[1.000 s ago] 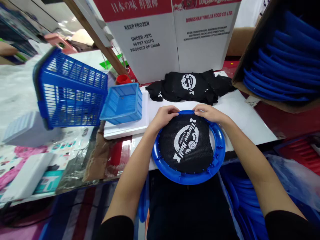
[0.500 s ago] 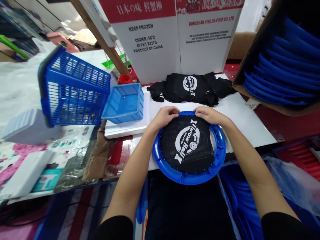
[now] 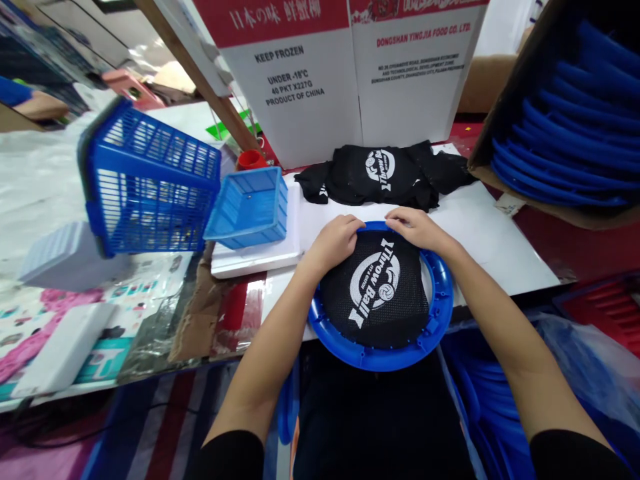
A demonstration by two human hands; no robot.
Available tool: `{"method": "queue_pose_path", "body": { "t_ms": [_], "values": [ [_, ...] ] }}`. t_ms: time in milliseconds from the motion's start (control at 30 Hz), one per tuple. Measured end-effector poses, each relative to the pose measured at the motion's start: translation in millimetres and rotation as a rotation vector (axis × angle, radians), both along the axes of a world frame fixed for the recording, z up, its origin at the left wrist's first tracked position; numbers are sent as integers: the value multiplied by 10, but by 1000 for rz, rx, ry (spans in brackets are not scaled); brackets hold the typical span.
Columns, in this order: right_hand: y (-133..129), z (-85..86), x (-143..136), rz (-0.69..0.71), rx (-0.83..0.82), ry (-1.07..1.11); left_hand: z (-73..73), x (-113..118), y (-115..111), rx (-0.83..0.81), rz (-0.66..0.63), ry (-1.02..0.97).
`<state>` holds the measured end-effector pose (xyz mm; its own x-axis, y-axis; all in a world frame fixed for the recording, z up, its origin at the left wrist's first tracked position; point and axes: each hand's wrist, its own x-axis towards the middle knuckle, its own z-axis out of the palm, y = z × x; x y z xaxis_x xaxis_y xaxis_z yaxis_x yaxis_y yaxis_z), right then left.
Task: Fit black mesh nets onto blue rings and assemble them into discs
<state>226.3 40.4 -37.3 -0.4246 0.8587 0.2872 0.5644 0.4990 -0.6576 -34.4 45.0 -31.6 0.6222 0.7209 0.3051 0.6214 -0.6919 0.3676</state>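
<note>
Here the blue plastic ring (image 3: 440, 293) lies flat at the near edge of the white tabletop (image 3: 480, 233), part of it overhanging toward the person, which keeps it within easy reach of both arms. A black mesh net (image 3: 375, 287) printed "Throw Ball" sits across the ring's opening, covering most of it but leaving a pale gap on the right side. The left hand (image 3: 336, 241) and the right hand (image 3: 414, 225) rest close together at the far rim, fingers curled down and pressing on the net's edge where it meets the ring; whether they pinch the fabric or only push on it is hard to tell from this angle. Just beyond them lies a pile of black nets (image 3: 383, 172), handy for the hands. A cardboard box of blue rings (image 3: 560, 127) sits at the right, and a blue basket (image 3: 150, 180) and a small blue tray (image 3: 247, 208) stand to the left.
</note>
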Motion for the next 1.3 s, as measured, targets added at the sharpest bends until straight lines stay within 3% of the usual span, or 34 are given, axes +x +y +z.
{"method": "queue_pose_path", "body": {
  "t_ms": [100,200,467,933,1167,1300],
  "values": [
    [4,-39,-40,142,74,-35,0,44,-37,129,-107,51],
    [5,-80,-21,197,78,-104,-18,47,-40,135,-185,51],
    [-59,-103,-7,214,59,-237,-63,22,-64,11,-141,57],
    [-102,26,-79,193,-24,-199,-30,43,-64,-73,-153,70],
    [-166,137,-28,258,-67,-159,111,58,-122,-177,-202,81],
    [-202,166,-20,297,-97,-91,152,64,-146,-278,-186,-49]
  ]
}}
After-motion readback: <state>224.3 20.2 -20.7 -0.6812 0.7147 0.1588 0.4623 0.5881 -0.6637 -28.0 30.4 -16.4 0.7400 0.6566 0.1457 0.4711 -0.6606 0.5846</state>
